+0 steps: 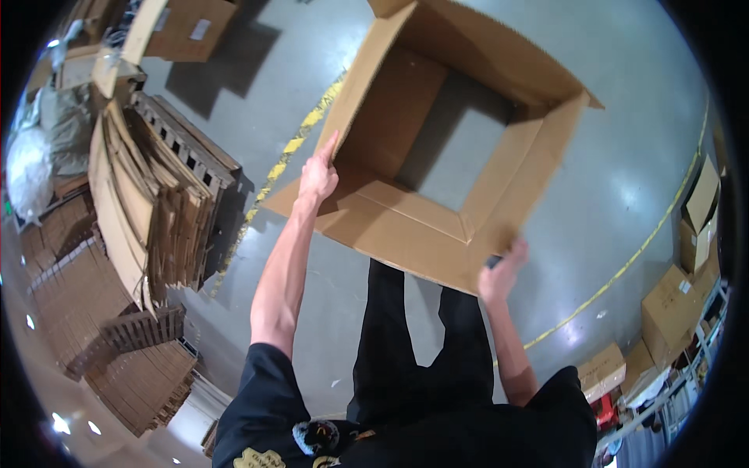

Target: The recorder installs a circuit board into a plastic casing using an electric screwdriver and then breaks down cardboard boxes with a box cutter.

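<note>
A large brown cardboard box (406, 226) is held up in front of me. Its upper flaps stand outward, and grey floor shows through its partly open bottom. My left hand (320, 178) grips the box's left edge, with the index finger stretched along the cardboard. Near the front right corner, my right hand (503, 274) is closed around a small dark object (493, 262). Motion blur and the fingers hide what kind of object it is. Whether this hand also touches the box I cannot tell.
Flattened cardboard sheets (175, 226) lean beside a pallet (187, 148) on the left, with more stacked cardboard (140, 382) below. A closed carton (189, 30) stands at the upper left. Yellow tape (296, 144) crosses the floor. Several cartons (675, 312) and a metal rack (702, 351) line the right.
</note>
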{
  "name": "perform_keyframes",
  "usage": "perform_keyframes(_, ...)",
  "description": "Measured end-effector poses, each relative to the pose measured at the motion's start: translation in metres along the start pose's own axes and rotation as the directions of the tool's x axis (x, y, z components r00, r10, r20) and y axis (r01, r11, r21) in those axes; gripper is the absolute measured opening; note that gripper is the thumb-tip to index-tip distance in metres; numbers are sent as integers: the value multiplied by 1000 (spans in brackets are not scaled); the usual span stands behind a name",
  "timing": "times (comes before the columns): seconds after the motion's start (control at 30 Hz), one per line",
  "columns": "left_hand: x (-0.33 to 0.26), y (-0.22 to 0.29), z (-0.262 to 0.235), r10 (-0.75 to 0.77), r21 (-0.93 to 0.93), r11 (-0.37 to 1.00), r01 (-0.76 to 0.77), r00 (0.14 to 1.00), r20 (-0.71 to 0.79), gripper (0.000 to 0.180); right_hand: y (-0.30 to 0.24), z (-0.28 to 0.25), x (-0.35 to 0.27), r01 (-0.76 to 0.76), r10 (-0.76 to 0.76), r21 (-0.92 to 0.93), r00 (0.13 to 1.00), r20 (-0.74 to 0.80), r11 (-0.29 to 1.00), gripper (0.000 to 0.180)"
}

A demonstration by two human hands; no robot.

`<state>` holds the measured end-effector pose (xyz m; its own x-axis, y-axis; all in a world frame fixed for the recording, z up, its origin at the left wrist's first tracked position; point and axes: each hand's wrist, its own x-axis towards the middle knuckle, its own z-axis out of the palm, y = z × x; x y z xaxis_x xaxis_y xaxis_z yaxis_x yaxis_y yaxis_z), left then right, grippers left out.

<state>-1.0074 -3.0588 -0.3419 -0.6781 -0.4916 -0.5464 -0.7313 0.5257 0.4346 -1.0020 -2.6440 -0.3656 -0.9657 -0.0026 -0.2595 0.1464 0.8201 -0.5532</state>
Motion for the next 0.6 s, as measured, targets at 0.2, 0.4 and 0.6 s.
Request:
perform_keyframes(0.2, -119, 33, -87, 256, 9, 967, -256, 967, -8, 74, 132, -97, 43, -236, 223, 246, 972, 78, 940, 26)
perform_keyframes(0.4, -324, 15, -235, 263, 157, 950, -271, 962, 69, 47, -38, -226, 91, -333, 278, 665, 941, 192, 669, 25)
perform_keyframes(0.6, -541, -44, -327, 255, 57, 966, -251, 962, -94, 48, -300, -287, -3, -55, -96, 825, 987, 131, 562, 28)
